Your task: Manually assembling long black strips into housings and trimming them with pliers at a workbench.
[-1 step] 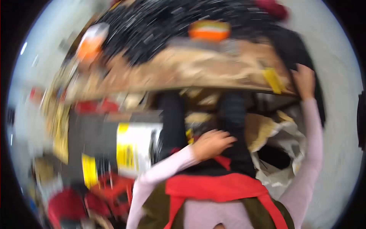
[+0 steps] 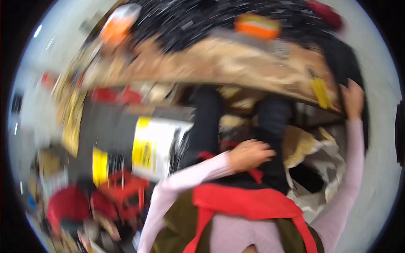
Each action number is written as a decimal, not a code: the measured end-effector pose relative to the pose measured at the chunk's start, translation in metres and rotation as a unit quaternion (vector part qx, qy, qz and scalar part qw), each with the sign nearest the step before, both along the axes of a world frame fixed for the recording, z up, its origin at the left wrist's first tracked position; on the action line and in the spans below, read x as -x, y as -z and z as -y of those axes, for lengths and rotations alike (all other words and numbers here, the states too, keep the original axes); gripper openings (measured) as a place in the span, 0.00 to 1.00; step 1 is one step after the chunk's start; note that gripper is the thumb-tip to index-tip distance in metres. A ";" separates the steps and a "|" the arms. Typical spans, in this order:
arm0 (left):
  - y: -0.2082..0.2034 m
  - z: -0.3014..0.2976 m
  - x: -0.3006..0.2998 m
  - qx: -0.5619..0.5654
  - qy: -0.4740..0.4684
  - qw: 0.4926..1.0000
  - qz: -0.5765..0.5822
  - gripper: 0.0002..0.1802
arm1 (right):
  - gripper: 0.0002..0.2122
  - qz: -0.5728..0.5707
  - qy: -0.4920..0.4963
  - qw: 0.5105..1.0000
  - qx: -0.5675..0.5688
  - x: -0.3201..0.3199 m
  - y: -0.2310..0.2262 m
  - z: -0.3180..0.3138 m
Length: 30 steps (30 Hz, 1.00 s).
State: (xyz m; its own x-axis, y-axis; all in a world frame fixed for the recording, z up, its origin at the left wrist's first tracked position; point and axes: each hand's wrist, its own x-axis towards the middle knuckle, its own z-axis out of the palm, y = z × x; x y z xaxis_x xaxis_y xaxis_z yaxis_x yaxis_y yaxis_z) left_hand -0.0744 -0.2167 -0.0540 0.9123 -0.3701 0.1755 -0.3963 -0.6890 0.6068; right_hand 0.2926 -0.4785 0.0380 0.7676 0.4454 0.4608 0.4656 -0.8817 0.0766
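My left hand (image 2: 252,155) hangs over my lap, near my dark-trousered thigh, with its fingers loosely bent and nothing visible in them. My right arm is stretched out to the right end of the work table (image 2: 240,59). There my right hand (image 2: 353,99) is at the table's corner, against a black sheet (image 2: 348,63) that hangs down that side. Blur hides whether its fingers grip the sheet or the edge. A yellow-handled tool (image 2: 321,92) lies close by on the brown, worn tabletop. Farther back is a heap of small black pieces (image 2: 185,25), smeared by motion.
An orange box (image 2: 257,26) and an orange-and-white container (image 2: 118,24) stand by the heap. Below the table's right part is an open paper sack (image 2: 333,164) with something black inside. A white-and-yellow package (image 2: 158,147) and a red stool (image 2: 124,189) are at my left.
The whole view has swung, so the table and both hands appear farther right. My left hand's fingers look a little more bent. My right hand stays at the table's right corner.
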 end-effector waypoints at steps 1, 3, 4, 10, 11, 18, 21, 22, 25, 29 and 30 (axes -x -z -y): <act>0.014 0.011 0.007 0.028 -0.015 0.999 0.024 0.13 | 0.21 0.116 -0.023 0.984 0.131 -0.029 0.024 0.014; 0.019 0.025 0.001 0.054 -0.001 0.999 0.000 0.11 | 0.21 0.086 0.018 0.979 0.182 -0.136 0.061 0.105; 0.024 0.025 0.005 0.080 0.008 0.997 -0.002 0.10 | 0.16 0.018 -0.002 0.982 0.189 -0.175 0.074 0.140; 0.059 0.023 0.026 0.230 -0.068 0.970 -0.047 0.09 | 0.10 0.032 -0.002 0.955 0.296 -0.201 0.105 0.096; 0.070 0.023 0.024 0.241 -0.073 0.967 -0.047 0.09 | 0.10 0.033 -0.008 0.951 0.307 -0.200 0.099 0.092; 0.119 -0.002 0.022 0.303 -0.175 0.931 -0.101 0.08 | 0.20 -0.256 0.060 0.946 0.190 -0.221 0.042 0.105; 0.119 -0.001 0.018 0.300 -0.176 0.931 -0.110 0.08 | 0.20 -0.423 0.135 0.886 0.136 -0.242 -0.002 0.121; 0.119 -0.001 0.019 0.309 -0.160 0.932 -0.101 0.09 | 0.20 -0.462 0.159 0.864 0.118 -0.253 -0.029 0.133; 0.121 0.000 0.025 0.326 -0.145 0.931 -0.081 0.10 | 0.13 -0.339 0.071 0.938 -0.008 -0.252 -0.059 0.152; 0.126 0.006 0.035 0.308 -0.154 0.930 -0.132 0.11 | 0.13 -0.436 0.075 0.884 -0.150 -0.207 0.009 0.116; 0.130 0.007 0.034 0.305 -0.150 0.929 -0.146 0.11 | 0.14 -0.450 0.101 0.864 -0.204 -0.196 0.017 0.108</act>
State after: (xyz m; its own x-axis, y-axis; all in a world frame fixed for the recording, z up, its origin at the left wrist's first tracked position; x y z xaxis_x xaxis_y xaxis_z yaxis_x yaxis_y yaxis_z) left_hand -0.1081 -0.2237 -0.1835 1.0000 -0.0049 -0.0018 0.0006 -0.2348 0.9720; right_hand 0.4884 -0.5861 0.0209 0.9398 0.2024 -0.2754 0.0091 -0.8203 -0.5719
